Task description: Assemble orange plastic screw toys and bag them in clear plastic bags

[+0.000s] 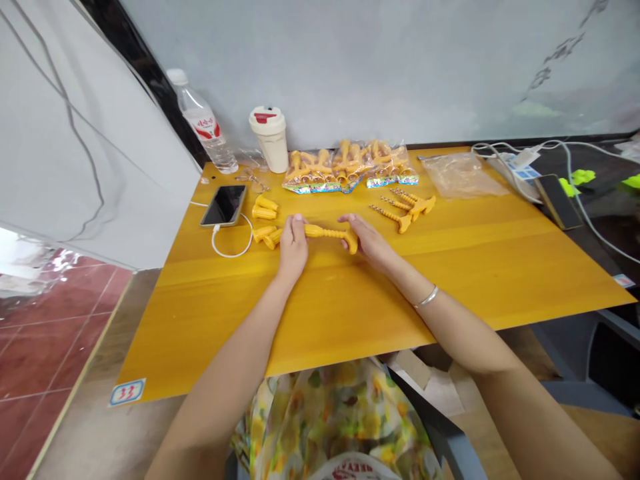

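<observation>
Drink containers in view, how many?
2: the clear bottle at the table's back left corner, and the white cup to its right, beside the bagged yellow pieces. No others visible.

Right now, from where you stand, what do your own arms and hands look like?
They are a person's, not a machine's. The left hand and right hand are ungloved, each with ordinary human fingers. No sleeves or attached cables show on either forearm. A slim silver bracelet circles the right forearm near the wrist; none shows on the left.
</observation>
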Available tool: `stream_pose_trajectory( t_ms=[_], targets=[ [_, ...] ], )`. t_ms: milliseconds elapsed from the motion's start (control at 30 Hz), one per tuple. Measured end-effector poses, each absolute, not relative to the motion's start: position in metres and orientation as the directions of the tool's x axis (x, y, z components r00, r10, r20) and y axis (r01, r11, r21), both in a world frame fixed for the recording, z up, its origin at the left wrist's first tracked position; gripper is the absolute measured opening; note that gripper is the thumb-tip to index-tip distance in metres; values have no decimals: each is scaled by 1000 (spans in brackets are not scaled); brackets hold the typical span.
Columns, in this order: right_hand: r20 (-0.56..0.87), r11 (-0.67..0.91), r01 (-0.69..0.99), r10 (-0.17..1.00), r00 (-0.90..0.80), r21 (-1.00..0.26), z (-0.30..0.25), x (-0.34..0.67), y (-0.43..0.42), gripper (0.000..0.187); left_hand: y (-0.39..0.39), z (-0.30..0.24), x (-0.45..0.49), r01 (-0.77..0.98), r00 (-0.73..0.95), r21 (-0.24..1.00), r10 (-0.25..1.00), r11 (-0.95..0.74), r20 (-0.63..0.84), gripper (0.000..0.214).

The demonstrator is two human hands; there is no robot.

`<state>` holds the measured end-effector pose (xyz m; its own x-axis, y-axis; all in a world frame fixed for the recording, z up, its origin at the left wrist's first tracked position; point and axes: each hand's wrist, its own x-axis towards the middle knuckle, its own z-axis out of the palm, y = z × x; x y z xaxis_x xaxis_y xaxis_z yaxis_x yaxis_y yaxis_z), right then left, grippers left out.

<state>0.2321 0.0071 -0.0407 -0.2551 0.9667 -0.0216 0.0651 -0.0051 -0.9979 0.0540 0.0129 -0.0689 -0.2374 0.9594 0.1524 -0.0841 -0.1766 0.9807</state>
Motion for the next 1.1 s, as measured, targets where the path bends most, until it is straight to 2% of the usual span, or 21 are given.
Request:
stream_pose_trajectory(
  t_ms=[100, 200, 333, 400, 467, 567, 633, 700, 767, 833, 867, 933, 1033, 1100],
  targets=[
    [121, 181, 147, 931, -345, -972, -40, 243, 11, 55, 14, -63, 54, -228, -227, 970, 973, -89, 36, 43],
    [277, 395, 220, 863, -422, -892, -38, 252, 14, 54, 13, -57, 55, -333, -233, 943, 969, 5, -87, 37],
    [371, 579, 380, 786, -495, -722, -33, 255, 12, 50, 13, -55, 56, -339, -213, 940, 970, 39, -117, 39],
    [356, 569, 458, 807, -471, -683, -31, 252, 11, 40, 13, -56, 56, -295, -199, 956, 978, 4, -65, 42],
    [300, 476, 467, 865, -403, -745, -32, 247, 9, 51, 12, -59, 55, -240, -191, 969, 981, -64, 18, 44],
    [74, 205, 347, 932, -355, -915, -37, 238, 8, 69, 12, -63, 51, -128, -217, 973, 963, -193, 163, 48],
    [-97, 6, 261, 919, -382, -965, -42, 233, 8, 71, 13, -65, 48, -51, -235, 962, 939, -269, 250, 50],
    [-164, -86, 219, 913, -372, -972, -46, 229, 7, 67, 13, -67, 46, -29, -233, 954, 931, -297, 282, 50],
    [-77, -20, 202, 956, -282, -979, -47, 228, 7, 60, 14, -67, 47, -64, -221, 962, 943, -267, 247, 48],
    [113, 151, 208, 977, -181, -966, -47, 228, 6, 61, 15, -67, 49, -110, -216, 972, 960, -207, 179, 44],
    [204, 239, 221, 964, -169, -946, -45, 230, 5, 63, 15, -67, 51, -130, -221, 975, 964, -180, 149, 43],
    [313, 380, 258, 912, -264, -888, -43, 236, 6, 66, 16, -66, 52, -162, -241, 976, 965, -142, 100, 40],
    [329, 502, 361, 834, -443, -786, -39, 246, 10, 80, 16, -64, 52, -197, -269, 973, 961, -120, 64, 38],
    [306, 506, 470, 845, -438, -723, -38, 250, 13, 73, 16, -64, 51, -190, -253, 974, 965, -123, 73, 37]
  ],
)
